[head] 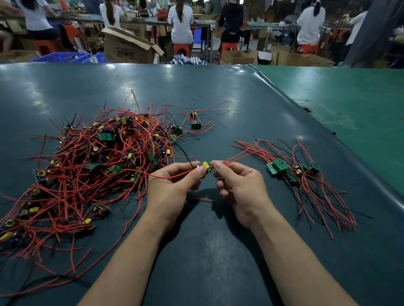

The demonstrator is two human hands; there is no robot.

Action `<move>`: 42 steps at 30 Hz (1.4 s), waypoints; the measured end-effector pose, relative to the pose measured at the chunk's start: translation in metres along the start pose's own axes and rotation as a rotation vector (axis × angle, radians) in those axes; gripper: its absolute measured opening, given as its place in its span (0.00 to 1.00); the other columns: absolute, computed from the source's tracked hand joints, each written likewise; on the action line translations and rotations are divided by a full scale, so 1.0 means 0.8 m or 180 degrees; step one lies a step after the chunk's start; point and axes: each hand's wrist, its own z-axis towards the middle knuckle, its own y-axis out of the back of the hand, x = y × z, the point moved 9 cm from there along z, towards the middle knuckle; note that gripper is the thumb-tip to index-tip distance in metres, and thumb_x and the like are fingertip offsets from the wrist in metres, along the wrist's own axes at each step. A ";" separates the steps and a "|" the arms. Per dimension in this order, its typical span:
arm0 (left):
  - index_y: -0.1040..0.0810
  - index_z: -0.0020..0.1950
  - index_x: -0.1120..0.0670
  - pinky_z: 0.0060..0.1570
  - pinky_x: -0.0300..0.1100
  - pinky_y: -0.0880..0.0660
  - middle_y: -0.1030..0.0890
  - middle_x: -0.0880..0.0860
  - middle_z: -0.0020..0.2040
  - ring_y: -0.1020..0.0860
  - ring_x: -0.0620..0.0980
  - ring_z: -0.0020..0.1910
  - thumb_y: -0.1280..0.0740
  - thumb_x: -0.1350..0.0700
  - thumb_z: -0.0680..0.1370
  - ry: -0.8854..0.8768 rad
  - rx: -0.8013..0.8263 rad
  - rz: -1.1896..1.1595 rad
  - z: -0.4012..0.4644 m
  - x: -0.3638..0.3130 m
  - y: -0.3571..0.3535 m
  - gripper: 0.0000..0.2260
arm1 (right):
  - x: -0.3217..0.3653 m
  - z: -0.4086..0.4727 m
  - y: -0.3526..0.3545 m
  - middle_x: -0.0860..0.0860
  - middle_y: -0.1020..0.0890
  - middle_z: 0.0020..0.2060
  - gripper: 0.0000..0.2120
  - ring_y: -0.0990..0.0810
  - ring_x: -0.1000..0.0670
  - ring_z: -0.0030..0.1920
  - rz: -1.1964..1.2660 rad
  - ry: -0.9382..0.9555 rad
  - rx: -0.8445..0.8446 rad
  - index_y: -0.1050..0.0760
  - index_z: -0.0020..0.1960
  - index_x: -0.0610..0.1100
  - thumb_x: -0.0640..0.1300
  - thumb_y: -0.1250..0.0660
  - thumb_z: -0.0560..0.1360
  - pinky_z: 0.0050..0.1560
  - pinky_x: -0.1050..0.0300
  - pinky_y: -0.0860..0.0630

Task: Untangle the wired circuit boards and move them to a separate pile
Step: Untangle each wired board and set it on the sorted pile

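Only one print shows — dark lettering on the open cardboard box (126,49) at eleven o'clock, too blurred to read.

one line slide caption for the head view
Both hands pinch one wired board between tangled pile and sorted pile.

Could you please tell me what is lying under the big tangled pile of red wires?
The dark green table mat shows around the tangled pile. Boards and yellow components peek through; anything beneath them is covered.
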 end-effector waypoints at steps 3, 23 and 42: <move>0.16 0.48 0.61 0.33 0.33 0.26 0.15 0.55 0.37 0.24 0.44 0.30 0.25 0.63 0.71 -0.0022 0.0050 0.0016 -0.002 -0.003 -0.003 0.07 | -0.001 0.004 0.015 0.50 0.21 0.28 0.04 0.29 0.58 0.23 0.0306 -0.0061 -0.0361 0.21 0.40 0.39 0.36 0.28 0.73 0.21 0.68 0.35; 0.18 0.51 0.58 0.35 0.34 0.25 0.17 0.50 0.37 0.23 0.43 0.33 0.29 0.58 0.68 0.0204 0.0119 -0.1196 0.002 -0.002 -0.005 0.13 | 0.026 0.011 0.045 0.51 0.33 0.24 0.19 0.37 0.56 0.19 0.1058 -0.0161 -0.0336 0.30 0.30 0.45 0.47 0.37 0.79 0.17 0.66 0.43; 0.16 0.37 0.58 0.24 0.36 0.36 0.28 0.59 0.32 0.33 0.49 0.27 0.27 0.54 0.67 0.0510 0.1157 -0.0072 -0.019 0.013 -0.039 0.07 | 0.006 -0.009 -0.004 0.50 0.32 0.23 0.15 0.40 0.56 0.21 -0.0649 -0.0221 0.1188 0.14 0.44 0.41 0.51 0.24 0.62 0.20 0.67 0.43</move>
